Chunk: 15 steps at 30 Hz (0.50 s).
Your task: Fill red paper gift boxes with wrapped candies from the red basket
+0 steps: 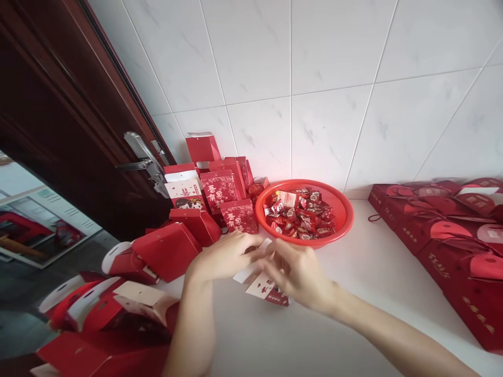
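A small white-and-red printed paper box (262, 289) sits low over the white table, tilted, with pale flaps sticking out at its upper left. My left hand (226, 255) reaches in from the left with its fingers closed on the box's upper edge, the fingertips partly hidden. Over the box's right side, my right hand (304, 269) has its fingers bent and gripping it, slightly blurred. Just behind both hands is a red plastic basket (343, 230) holding many wrapped candies (301, 217). What lies inside the paper box is hidden by my fingers.
Red gift boxes (167, 251) and upright printed boxes (218, 191) crowd the left side. Large dark-red cartons (428, 251) line the right. A tiled wall (259, 63) closes off the back, and a brown door with a metal handle (143, 159) stands at left.
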{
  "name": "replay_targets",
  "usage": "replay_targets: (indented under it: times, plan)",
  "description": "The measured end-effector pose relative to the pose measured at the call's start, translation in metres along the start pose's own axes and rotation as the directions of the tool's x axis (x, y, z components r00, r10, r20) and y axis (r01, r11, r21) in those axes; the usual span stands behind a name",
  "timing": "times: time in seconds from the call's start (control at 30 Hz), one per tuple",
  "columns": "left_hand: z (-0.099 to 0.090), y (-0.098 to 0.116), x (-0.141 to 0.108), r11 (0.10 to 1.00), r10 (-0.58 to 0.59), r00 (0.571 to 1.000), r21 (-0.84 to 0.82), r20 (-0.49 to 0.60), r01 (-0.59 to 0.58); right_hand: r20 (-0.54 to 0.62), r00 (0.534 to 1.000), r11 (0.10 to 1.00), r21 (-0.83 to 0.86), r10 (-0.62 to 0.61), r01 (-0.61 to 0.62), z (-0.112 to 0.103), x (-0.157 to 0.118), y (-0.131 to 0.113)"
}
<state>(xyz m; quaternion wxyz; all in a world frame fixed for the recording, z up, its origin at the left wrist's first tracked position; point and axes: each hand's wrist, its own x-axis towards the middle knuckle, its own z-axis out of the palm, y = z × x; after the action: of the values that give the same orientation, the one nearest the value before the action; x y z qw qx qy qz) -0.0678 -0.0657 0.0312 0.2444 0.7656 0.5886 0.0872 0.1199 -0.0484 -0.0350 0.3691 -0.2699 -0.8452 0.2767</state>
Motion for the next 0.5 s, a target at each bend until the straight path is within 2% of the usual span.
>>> replay_targets:
  times: [0.13, 0.23, 0.33, 0.4, 0.5]
  plan:
    - [0.001, -0.008, 0.016, 0.990, 0.103, 0.994, -0.101, 0.038, -0.098, -0.122, 0.976, 0.981, -0.053, 0.180, -0.188, -0.022, 0.009, 0.020]
    - [0.008, -0.007, 0.028, 0.978, 0.132, 0.991, -0.164, -0.010, -0.132, -0.038, 0.973, 0.974, 0.002, 0.227, -0.227, -0.035, 0.008, 0.030]
    - [0.020, -0.003, 0.042, 0.959, 0.133, 0.989, -0.242, -0.068, -0.146, 0.060, 0.963, 0.958, 0.101, 0.262, -0.267, -0.039, 0.000, 0.037]
    - [0.028, -0.001, 0.051, 0.944, 0.152, 0.987, -0.288, -0.058, -0.162, 0.084, 0.950, 0.939, 0.152, 0.299, -0.309, -0.037, -0.008, 0.042]
    - [0.035, -0.001, 0.064, 0.922, 0.193, 0.981, -0.344, 0.013, -0.176, 0.101, 0.937, 0.909, 0.225, 0.335, -0.350, -0.034, -0.018, 0.049]
